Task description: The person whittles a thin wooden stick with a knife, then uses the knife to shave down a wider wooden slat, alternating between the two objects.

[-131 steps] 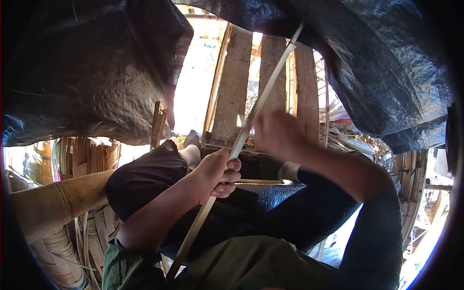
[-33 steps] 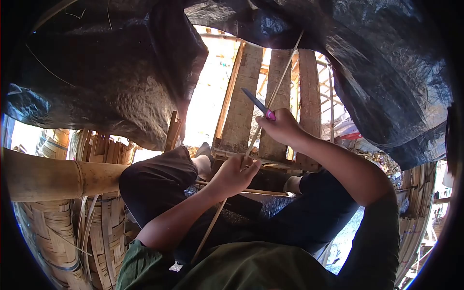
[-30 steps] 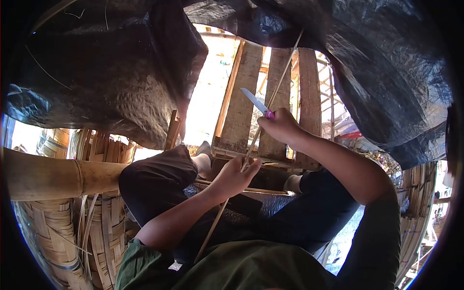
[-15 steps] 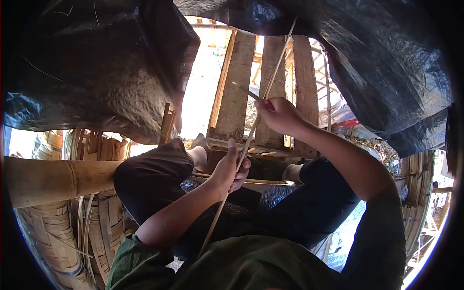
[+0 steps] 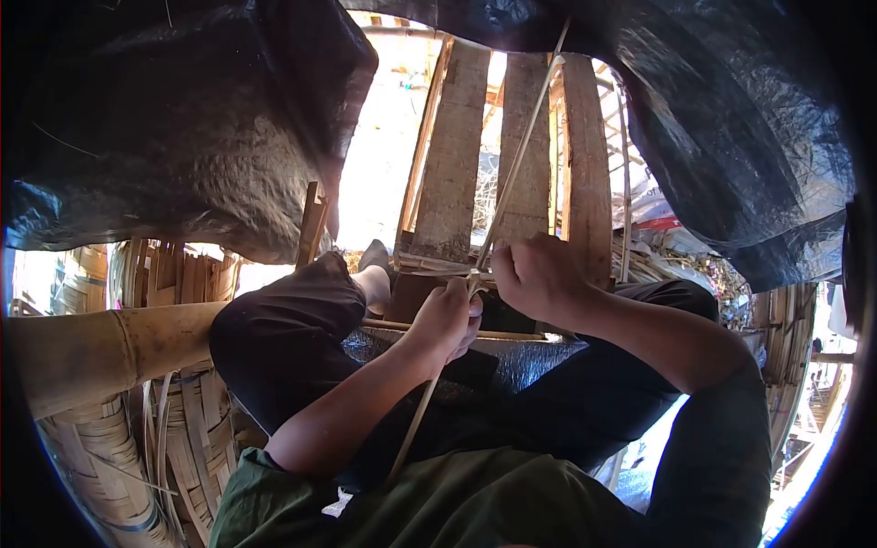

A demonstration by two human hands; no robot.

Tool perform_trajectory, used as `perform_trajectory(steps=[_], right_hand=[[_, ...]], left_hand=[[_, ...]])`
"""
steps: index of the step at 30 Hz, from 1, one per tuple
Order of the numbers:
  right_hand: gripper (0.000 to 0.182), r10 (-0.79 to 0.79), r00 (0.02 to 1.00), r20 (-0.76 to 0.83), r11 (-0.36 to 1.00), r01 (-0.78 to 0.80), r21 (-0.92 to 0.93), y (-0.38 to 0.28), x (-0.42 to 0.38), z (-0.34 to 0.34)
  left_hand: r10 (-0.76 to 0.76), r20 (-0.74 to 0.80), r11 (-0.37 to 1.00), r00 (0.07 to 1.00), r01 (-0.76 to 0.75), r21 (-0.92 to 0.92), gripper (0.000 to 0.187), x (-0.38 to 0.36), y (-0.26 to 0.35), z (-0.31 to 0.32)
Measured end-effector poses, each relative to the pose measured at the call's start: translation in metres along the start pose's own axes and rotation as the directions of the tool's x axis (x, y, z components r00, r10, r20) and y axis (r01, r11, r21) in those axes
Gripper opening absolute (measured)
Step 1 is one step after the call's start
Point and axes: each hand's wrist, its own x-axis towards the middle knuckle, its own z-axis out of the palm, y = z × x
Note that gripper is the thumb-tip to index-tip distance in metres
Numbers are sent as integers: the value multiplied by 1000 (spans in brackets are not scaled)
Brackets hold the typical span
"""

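Observation:
A long, thin bamboo strip (image 5: 523, 151) runs slanting from the wooden slats at the top down toward my lap. My left hand (image 5: 448, 321) is closed around its lower part, with the thumb along the top. Just beyond and to the right, my right hand (image 5: 541, 279) is curled into a fist beside the strip, close to the left hand. The red-handled knife it held half a second ago is hidden behind the fingers now. Between the two hands the strip shows a pale, thicker spot, possibly a node. The strip's tail passes below my left hand toward my shirt.
Upright wooden slats (image 5: 454, 155) stand ahead of my feet. Dark plastic sheeting (image 5: 183, 119) hangs on both sides. A thick bamboo pole (image 5: 119, 352) lies at my left knee, above woven bamboo (image 5: 110, 466). Dry scraps lie at the right.
My right hand has come down and toward me along the strip, from well above my left hand to right beside it. The knife blade has gone out of sight. My left hand keeps its grip.

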Motion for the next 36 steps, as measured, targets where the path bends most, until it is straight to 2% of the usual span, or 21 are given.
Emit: perform_trajectory(steps=[1,3,7,9,13,16,18,21,22,23,25,27,29,30,31,34,36], right_hand=[[43,2,1000,7,1000,-2,4,0,0,1],[43,-91,995,-39,991,86,-105,1,2,1],[45,-97,995,-32,991,93,-99,1,8,5],[46,-165,985,-50,981,158,-116,6,11,10],[47,-181,982,-57,978,174,-116,9,16,12],[47,-146,989,-18,975,141,-174,15,28,4],[47,104,990,-96,974,-121,-190,29,45,-9],[47,31,980,-198,955,-87,-284,36,46,-10],[46,138,989,-61,960,-148,-236,24,41,-12],[46,134,989,-61,961,-144,-236,11,30,-10],[43,-26,991,133,975,55,-216,-7,11,-4],[39,-63,992,105,975,84,-207,6,18,-3],[39,14,998,-60,982,-25,-186,24,35,-8],[40,5,994,-108,952,-38,-305,37,44,-8],[40,5,994,-110,952,-39,-304,35,43,-8],[41,44,993,-107,955,-73,-287,18,35,-6],[42,-51,990,128,957,85,-276,1,21,-4]], left_hand=[[-8,-2,1000,1000,8,-4,35,0,-1,-2],[-18,38,999,999,19,-44,35,1,-2,-4],[-10,46,999,999,12,-37,35,4,-1,-10],[-15,-6,1000,1000,15,-8,36,4,-1,-11],[6,-28,999,1000,-5,33,34,4,1,-13],[8,-34,1000,999,-7,20,33,3,0,-15],[-7,17,1000,1000,7,-15,31,1,-2,-15],[-25,34,1000,999,25,-1,31,-6,4,-10],[0,14,1000,1000,0,16,31,-6,4,-10],[3,12,1000,1000,-3,14,31,-6,3,-11],[35,-20,997,999,-33,62,31,-4,2,-12],[22,-47,998,999,-19,60,31,-2,1,-12],[19,-70,998,997,-15,61,31,-1,0,-10],[29,-55,998,998,-26,61,31,-2,0,-10],[43,-42,997,998,-40,61,31,-2,0,-10],[28,-68,997,997,-22,80,31,1,0,-15],[62,-85,994,994,-54,98,31,-4,1,-10]])
